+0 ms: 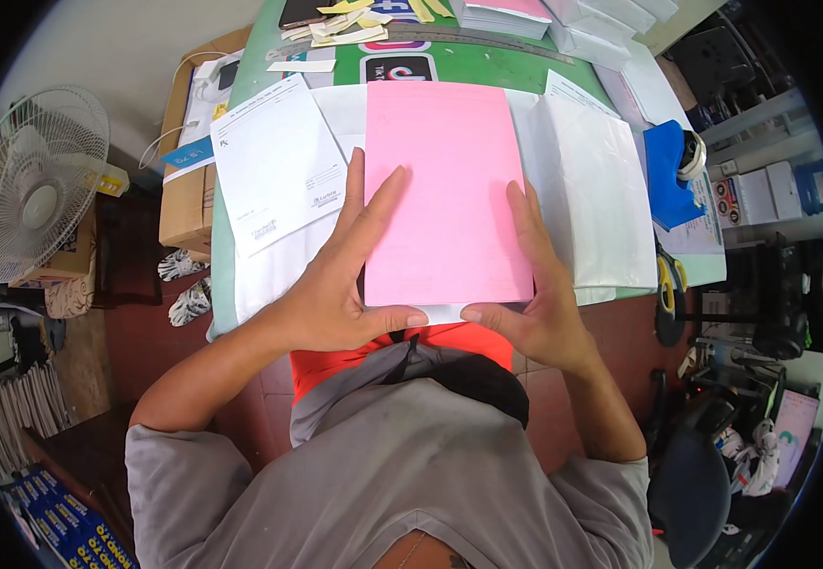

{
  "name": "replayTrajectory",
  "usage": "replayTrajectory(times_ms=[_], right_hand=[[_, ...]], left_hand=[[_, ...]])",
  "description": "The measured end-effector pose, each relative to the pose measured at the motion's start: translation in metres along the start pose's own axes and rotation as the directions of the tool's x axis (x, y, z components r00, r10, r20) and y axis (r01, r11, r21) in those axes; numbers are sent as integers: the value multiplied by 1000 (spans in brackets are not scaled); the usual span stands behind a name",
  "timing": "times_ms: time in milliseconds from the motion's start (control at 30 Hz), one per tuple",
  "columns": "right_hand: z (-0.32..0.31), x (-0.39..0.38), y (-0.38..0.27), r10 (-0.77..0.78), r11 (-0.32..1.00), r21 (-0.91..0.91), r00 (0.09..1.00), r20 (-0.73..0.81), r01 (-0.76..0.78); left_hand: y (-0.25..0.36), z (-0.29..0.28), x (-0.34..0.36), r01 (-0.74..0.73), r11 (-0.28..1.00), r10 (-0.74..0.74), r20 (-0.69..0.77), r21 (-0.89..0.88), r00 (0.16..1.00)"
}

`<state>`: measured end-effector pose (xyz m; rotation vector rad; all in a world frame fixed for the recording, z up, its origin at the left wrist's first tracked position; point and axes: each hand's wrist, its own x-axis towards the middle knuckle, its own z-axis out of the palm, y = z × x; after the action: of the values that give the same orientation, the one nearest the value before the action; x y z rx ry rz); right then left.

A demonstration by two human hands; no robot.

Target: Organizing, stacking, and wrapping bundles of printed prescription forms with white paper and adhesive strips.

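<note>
One fisheye, head-worn; looks down, close, over grey shirt (411, 446) and green table (705, 273).

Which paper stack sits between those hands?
The pink stack, flanked by the left hand and right hand; the white form lies left, the white bundle right, another pink-topped stack farther back.

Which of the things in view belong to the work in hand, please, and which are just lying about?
In the work:
- Pink paper, between the left hand and right hand
- White printed sheets, on its left, probably
- White bundle, on its right, probably

Apparently lying about:
- Scissors
- Paper strips
- Metal ruler
- Fan
</note>
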<state>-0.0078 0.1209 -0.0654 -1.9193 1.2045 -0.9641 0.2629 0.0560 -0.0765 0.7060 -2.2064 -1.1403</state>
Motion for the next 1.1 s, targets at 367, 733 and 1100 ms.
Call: replayTrajectory(times_ms=[367,733,1100], right_hand=[[2,-1,-3,-1,995,-103,1000,-7,0],[-1,0,-7,20,994,-111,1000,-12,-21],[-10,6,-62,60,815,-580,996,65,-11]], left_hand=[[-1,7,-2,-7,999,5,-55,-38,998],[1,3,1,-28,999,28,-17,34,999],[4,-2,-5,-13,999,15,-30,45,999]])
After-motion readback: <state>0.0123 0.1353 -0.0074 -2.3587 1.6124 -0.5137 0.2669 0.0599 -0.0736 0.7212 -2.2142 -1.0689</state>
